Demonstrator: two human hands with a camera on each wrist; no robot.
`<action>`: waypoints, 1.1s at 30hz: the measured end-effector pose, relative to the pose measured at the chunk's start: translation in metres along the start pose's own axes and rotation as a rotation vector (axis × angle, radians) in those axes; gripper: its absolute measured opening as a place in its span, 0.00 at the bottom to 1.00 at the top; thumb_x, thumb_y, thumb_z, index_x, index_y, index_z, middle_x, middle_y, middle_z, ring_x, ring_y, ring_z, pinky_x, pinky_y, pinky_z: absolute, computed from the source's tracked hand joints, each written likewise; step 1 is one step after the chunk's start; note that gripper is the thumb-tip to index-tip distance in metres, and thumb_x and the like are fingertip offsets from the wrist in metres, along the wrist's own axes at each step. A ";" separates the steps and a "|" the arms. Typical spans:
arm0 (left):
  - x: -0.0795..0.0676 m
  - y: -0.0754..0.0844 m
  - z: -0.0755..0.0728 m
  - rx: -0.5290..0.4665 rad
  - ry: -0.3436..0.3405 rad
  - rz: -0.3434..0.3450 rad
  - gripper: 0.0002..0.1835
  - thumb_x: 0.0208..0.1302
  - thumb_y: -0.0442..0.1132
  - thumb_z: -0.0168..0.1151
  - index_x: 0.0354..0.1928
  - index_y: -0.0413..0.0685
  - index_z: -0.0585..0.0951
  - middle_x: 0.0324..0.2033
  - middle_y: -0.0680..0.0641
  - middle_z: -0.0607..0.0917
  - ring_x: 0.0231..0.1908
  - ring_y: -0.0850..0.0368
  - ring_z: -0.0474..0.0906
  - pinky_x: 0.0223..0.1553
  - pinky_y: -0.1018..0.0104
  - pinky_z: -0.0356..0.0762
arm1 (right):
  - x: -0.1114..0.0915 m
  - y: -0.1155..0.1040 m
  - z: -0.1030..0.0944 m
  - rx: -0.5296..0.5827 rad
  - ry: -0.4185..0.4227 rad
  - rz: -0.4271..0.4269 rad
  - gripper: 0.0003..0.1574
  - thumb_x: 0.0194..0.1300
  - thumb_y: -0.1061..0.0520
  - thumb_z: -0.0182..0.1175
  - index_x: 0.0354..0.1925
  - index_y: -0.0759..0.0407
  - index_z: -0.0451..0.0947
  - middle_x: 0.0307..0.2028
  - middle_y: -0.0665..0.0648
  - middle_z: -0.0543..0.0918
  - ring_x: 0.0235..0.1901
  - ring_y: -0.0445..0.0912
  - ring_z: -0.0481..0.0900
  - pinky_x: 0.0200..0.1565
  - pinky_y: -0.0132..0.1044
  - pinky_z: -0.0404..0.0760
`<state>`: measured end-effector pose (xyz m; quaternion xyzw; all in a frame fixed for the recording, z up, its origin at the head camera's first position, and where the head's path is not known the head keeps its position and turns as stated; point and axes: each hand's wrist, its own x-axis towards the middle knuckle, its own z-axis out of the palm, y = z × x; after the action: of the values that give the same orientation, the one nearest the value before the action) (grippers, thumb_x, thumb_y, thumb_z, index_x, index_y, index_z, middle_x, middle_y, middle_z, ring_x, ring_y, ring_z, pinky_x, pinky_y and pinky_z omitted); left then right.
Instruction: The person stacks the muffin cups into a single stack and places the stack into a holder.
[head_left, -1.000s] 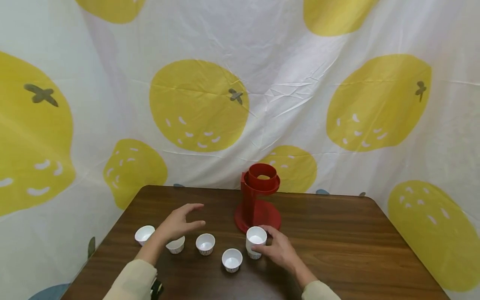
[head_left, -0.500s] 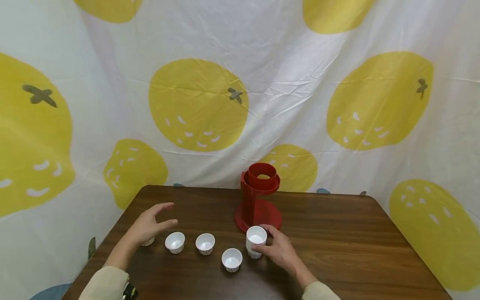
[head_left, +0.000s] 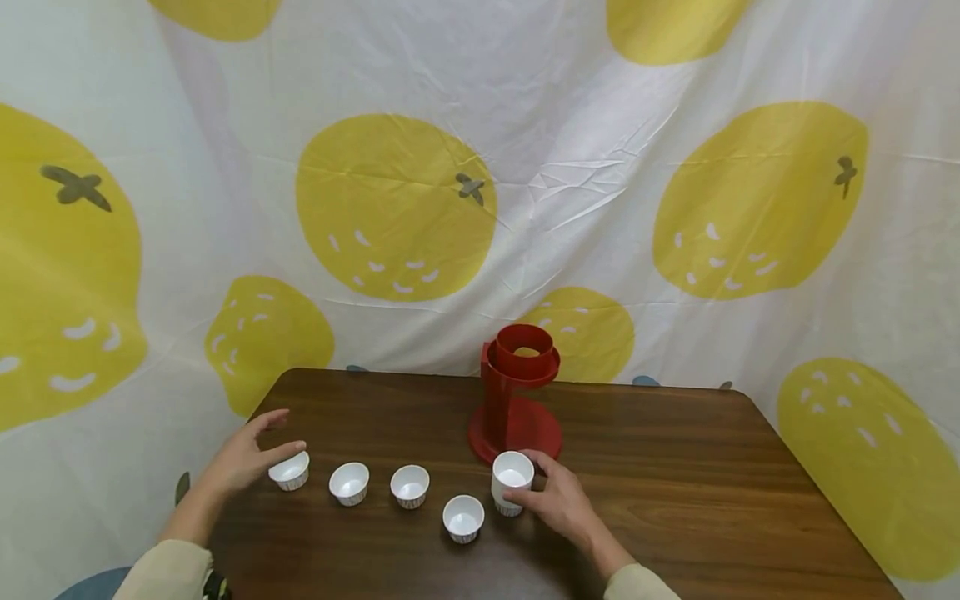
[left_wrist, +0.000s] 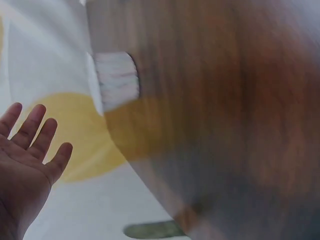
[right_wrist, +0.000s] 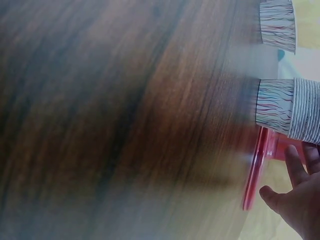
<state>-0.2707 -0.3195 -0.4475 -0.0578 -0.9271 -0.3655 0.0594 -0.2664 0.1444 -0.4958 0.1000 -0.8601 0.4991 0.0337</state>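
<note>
My right hand (head_left: pixel 557 498) holds a stack of nested white paper cups (head_left: pixel 513 473) upright on the table, thumb in front and fingers behind. In the right wrist view, thin coloured lines pattern the stack's lowest cup (right_wrist: pixel 275 102), and part of my right hand (right_wrist: pixel 300 200) shows below it. At the left, my left hand (head_left: pixel 238 458), fingers apart and gripping nothing, is beside the leftmost paper cup (head_left: pixel 291 473); its thumb overlaps the cup's far rim in the head view. The left wrist view shows my left hand (left_wrist: pixel 30 170) apart from that cup (left_wrist: pixel 119 80).
Single cups stand to the right of the leftmost one: a second cup (head_left: pixel 349 485), a third (head_left: pixel 410 487) and one nearer the front (head_left: pixel 463 520). Behind the stack rises a red stand (head_left: pixel 497 408) with a ring on top. A lemon-print cloth hangs behind the wooden table (head_left: pixel 697 483).
My left hand has moved left, past the second cup to the leftmost cup, uncovering both. The right hand and the stack have stayed in place.
</note>
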 end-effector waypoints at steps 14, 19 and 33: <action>-0.005 -0.037 0.006 0.106 -0.089 -0.116 0.49 0.59 0.57 0.70 0.66 0.23 0.62 0.56 0.23 0.74 0.59 0.25 0.68 0.55 0.36 0.68 | 0.000 0.000 0.000 0.013 -0.023 -0.014 0.39 0.49 0.51 0.79 0.58 0.59 0.77 0.47 0.55 0.84 0.48 0.50 0.80 0.49 0.46 0.75; -0.005 -0.046 0.012 0.100 -0.089 -0.122 0.51 0.55 0.56 0.73 0.65 0.22 0.63 0.55 0.23 0.74 0.57 0.27 0.70 0.55 0.37 0.68 | -0.001 0.000 0.000 0.009 -0.024 0.003 0.41 0.49 0.50 0.79 0.59 0.59 0.76 0.47 0.55 0.83 0.49 0.50 0.79 0.50 0.48 0.75; -0.004 -0.055 0.020 0.087 -0.103 -0.117 0.48 0.53 0.54 0.75 0.62 0.22 0.67 0.56 0.24 0.74 0.59 0.27 0.68 0.57 0.36 0.66 | 0.000 0.003 0.001 -0.016 -0.019 0.000 0.42 0.49 0.48 0.79 0.60 0.59 0.76 0.47 0.55 0.84 0.50 0.51 0.79 0.52 0.51 0.74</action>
<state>-0.2767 -0.3458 -0.4995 -0.0196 -0.9458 -0.3242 -0.0072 -0.2671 0.1450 -0.4983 0.1044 -0.8643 0.4913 0.0264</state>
